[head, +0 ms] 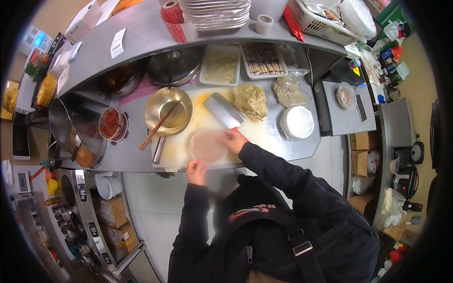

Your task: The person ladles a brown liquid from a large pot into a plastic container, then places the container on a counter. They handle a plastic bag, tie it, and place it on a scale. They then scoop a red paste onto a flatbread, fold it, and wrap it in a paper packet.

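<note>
A round translucent container (208, 145) with pale pinkish contents stands at the front of the white cutting board (260, 141). A blurred, see-through plastic film seems to lie over it and hang past the counter edge. My left hand (197, 172) pinches at the near-left rim, fingertips together. At the far-right rim is my right hand (233, 140), blurred, its fingers also closed at the film. Just behind the right hand lies a cleaver (223, 110), its red handle partly hidden by that hand. A metal pan (168, 113) with wooden chopsticks (161, 123) across it stands left of the container.
A yellowish lump of food (249, 101) sits behind the cleaver, near a bagged portion (292, 88). To the right are foil-like round containers (297, 122); to the left, a tub of red sauce (112, 122). Under the shelf (148, 35) stand trays, one holding skewers (264, 59).
</note>
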{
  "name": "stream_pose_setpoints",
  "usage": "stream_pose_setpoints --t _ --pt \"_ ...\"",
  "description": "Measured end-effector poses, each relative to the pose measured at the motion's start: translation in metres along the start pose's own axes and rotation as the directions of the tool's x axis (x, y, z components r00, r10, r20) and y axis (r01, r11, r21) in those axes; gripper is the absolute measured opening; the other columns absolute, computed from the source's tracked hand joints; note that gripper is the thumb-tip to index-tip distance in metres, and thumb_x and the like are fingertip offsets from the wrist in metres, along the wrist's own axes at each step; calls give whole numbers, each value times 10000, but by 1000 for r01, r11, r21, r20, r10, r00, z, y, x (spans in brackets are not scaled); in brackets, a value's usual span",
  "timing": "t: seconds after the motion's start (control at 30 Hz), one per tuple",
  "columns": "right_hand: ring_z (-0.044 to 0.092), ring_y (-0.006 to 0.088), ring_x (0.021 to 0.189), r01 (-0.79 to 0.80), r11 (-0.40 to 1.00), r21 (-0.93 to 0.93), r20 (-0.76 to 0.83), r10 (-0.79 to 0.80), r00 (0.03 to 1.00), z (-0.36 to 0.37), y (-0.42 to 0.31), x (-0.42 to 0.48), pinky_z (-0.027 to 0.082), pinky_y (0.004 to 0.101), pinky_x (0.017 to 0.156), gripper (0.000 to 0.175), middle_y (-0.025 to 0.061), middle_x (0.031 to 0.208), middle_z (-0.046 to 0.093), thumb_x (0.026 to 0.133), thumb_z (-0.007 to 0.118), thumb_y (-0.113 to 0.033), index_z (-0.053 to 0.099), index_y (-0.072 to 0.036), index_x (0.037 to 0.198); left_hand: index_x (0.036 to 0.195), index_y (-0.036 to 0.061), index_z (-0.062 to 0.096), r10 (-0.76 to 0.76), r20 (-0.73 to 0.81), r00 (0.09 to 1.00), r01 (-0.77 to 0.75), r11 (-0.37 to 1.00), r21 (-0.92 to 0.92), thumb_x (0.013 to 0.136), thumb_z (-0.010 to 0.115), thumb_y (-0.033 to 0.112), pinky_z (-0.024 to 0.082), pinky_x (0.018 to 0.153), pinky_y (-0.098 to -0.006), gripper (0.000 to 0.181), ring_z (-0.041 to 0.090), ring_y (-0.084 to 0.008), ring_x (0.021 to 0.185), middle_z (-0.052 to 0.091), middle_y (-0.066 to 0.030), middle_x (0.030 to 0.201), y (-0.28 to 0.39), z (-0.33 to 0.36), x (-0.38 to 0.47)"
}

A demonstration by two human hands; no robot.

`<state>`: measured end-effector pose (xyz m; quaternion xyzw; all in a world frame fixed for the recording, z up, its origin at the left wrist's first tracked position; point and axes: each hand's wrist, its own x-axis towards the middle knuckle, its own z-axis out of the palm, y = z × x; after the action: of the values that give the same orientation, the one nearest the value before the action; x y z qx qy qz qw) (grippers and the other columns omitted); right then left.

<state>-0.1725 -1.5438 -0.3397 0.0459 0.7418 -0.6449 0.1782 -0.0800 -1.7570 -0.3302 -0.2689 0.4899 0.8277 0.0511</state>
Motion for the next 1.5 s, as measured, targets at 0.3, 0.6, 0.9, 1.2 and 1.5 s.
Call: stream_pose_setpoints --t 0.3,0.6,0.9,1.2,1.5 --pt "686 143 848 -115 892 437 91 83 992 -8 -28 -49 544 274 749 435 72 1009 719 971 658 -352 658 26 1185 1161 72 509 87 153 984 -95 994 48 949 629 35 520 818 -295 247 619 -132 899 642 -58 1051 38 42 -50" --pt "685 216 988 -136 878 460 114 93 989 -1 -72 -79 555 342 861 485 135 1100 697 986 635 -353 617 76 1212 1270 30 486 99 299 949 -108 994 15 955 619 56 515 910 -313 343 627 -168 1049 627 -106 1175 65 29 -68" --pt "614 280 1191 -47 813 580 168 -62 984 74 -98 -118 499 418 1015 563 159 1343 590 1009 585 -356 489 61 1375 1129 3 615 39 246 968 -54 997 57 984 646 188 540 755 -298 237 661 -159 843 687 -88 1007 92 -142 -140" --pt "613 306 1204 -181 824 537 344 -18 939 282 -149 -122 551 449 937 629 157 1378 562 1008 556 -409 410 18 1446 1207 18 644 332 125 935 -352 913 205 967 637 133 505 769 -269 266 611 -122 839 669 -60 1001 284 -348 -303" --pt "640 297 1147 -219 851 478 464 -33 885 493 -183 -36 540 418 960 605 175 1301 604 974 637 -373 479 80 1342 1137 -11 685 599 736 315 -861 507 -44 884 739 119 553 831 -411 290 682 -341 970 683 -234 1090 522 -365 -342"
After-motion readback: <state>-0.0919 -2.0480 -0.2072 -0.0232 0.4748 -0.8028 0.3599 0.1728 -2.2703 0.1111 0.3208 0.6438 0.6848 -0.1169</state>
